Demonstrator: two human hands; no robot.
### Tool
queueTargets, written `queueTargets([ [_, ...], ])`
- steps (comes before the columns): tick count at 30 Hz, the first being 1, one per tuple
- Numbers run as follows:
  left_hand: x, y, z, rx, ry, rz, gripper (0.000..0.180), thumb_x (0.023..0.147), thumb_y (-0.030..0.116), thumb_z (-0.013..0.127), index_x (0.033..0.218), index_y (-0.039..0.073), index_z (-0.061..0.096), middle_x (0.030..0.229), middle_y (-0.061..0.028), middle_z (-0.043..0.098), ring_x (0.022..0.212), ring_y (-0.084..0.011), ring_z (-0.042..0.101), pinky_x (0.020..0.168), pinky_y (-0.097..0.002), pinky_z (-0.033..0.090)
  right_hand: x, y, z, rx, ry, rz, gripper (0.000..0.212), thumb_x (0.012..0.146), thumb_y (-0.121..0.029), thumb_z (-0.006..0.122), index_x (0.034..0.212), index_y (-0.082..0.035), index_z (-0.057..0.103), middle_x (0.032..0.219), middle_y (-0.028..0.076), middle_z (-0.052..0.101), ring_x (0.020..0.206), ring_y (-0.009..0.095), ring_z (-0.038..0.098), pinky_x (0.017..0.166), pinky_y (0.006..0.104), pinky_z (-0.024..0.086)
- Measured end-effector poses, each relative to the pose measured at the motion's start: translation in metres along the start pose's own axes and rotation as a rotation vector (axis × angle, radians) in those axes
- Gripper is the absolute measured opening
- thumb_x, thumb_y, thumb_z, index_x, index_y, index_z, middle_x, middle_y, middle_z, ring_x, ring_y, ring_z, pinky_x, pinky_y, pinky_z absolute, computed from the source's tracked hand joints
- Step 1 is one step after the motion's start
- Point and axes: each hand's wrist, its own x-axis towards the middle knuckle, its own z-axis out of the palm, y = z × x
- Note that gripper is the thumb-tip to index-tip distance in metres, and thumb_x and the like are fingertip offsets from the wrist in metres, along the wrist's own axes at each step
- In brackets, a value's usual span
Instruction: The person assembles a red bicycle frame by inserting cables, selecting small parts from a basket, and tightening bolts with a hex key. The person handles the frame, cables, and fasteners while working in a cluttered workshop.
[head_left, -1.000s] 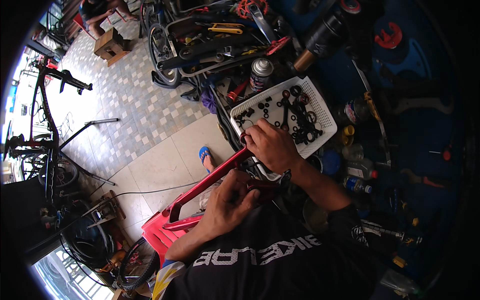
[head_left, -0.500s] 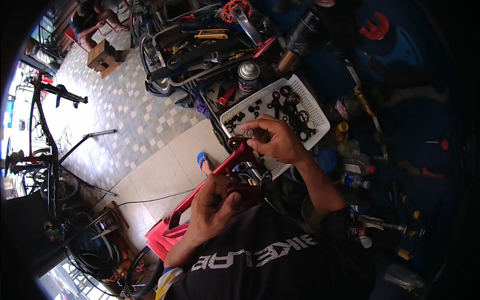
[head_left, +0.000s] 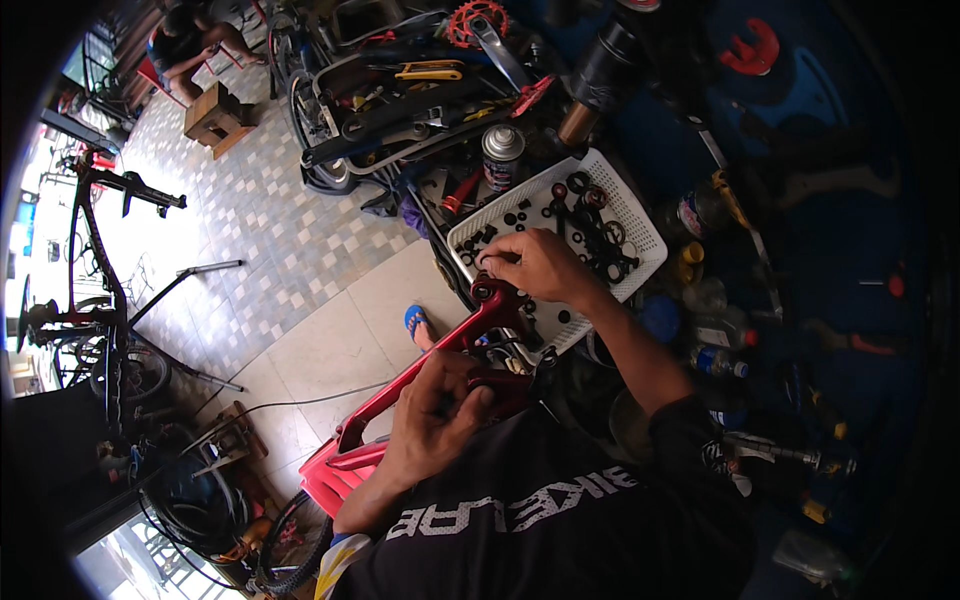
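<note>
A red bicycle frame part [head_left: 402, 388] lies slanting across my lap, with a round pivot hole at its far end. My left hand [head_left: 432, 408] is wrapped round its near arm, fingers curled and thumb pressed on the red surface. Just above the pivot end [head_left: 486, 291], my right hand [head_left: 545, 268] has thumb and forefinger pinched together. Whatever sits between those fingertips is too small to make out. Beneath the right hand, a white perforated basket [head_left: 641, 213] holds several black rings, bearings, spacers and bolts.
A spray can [head_left: 502, 158] stands beyond the basket, beside a tray of tools [head_left: 420, 115]. Plastic bottles [head_left: 722, 330] are at the right. A bike frame on a stand [head_left: 110, 280] is at the left. A seated person [head_left: 190, 60] is far off, near a wooden stool [head_left: 215, 115].
My right thumb and forefinger have closed into a pinch and shifted slightly left, over the pivot end. My left hand keeps its grip. The whole view has shifted a little.
</note>
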Motion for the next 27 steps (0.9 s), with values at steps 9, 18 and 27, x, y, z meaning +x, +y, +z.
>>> queueTargets([
  [9,0.000,0.009,-0.004,0.054,0.005,-0.050,0.026,0.099,0.019,0.068,0.110,0.000,0.055,0.079,0.0019,0.056,0.070,-0.0037,0.045,0.063,-0.0219,0.037,0.012,0.007,0.009,0.240,-0.336,0.122,0.033,0.097,-0.030,0.069,0.099,0.003,0.073,0.083,0.006,0.073,0.079,0.008,0.063,0.075,0.0296,0.050],
  [18,-0.005,-0.004,-0.015,0.055,0.135,0.054,0.025,0.092,0.011,0.070,0.112,0.004,0.057,0.063,-0.0004,0.043,0.059,-0.0127,0.045,0.059,-0.0296,0.040,0.015,-0.022,0.047,0.271,-0.144,0.092,0.033,0.089,-0.027,0.076,0.105,0.002,0.072,0.091,0.010,0.074,0.084,0.015,0.067,0.079,0.0308,0.052],
  [27,-0.034,0.002,-0.078,0.160,0.200,0.085,0.033,0.093,0.016,0.072,0.119,0.004,0.056,0.070,-0.0076,0.052,0.060,-0.0230,0.057,0.056,-0.0359,0.045,0.052,-0.059,0.115,0.602,-0.126,0.187,0.025,0.093,-0.014,0.074,0.110,0.004,0.071,0.097,0.005,0.073,0.088,0.010,0.066,0.080,0.0258,0.054],
])
